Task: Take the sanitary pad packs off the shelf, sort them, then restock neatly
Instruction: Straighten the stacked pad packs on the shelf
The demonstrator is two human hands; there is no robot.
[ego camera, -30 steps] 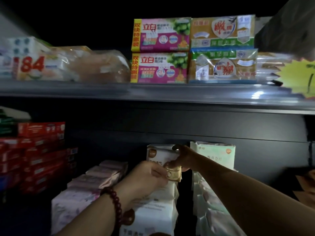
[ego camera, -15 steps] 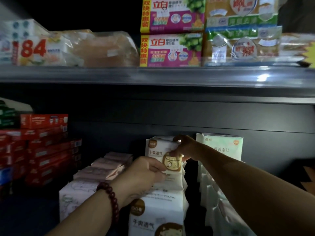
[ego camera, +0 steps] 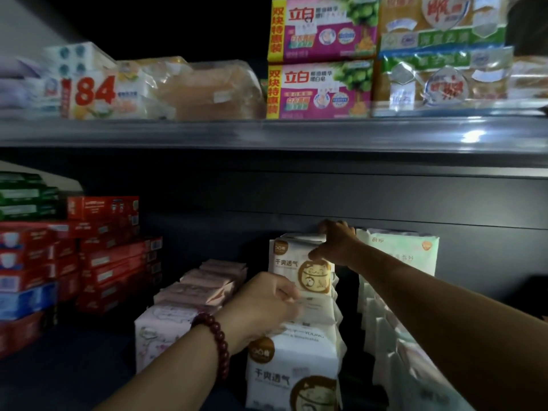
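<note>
Pack (ego camera: 299, 262): white with a cat logo, upright on the lower shelf (ego camera: 74, 369), at the back of a row of like packs and held by both grips.
Right grip (ego camera: 335, 247): closed on the pack's top edge, with the thumb on the front face and the fingers hooked over the top.
Left grip (ego camera: 267, 304): closed on the pack's lower left edge, fingers curled; it is below the right grip and nearer the camera.
Bracelet (ego camera: 218, 342): dark red beads on the left wrist.
Front pack (ego camera: 293, 372): same print, just below the left grip.
Green packs (ego camera: 397, 253): upright, just right of the right grip, partly behind that forearm.
Pink packs (ego camera: 207, 286): lying flat, just left of the left grip.
Red boxes (ego camera: 103, 256): stacked, well left of both grips.
Upper shelf (ego camera: 267, 134): above the right grip, carrying soap boxes (ego camera: 320, 57).
</note>
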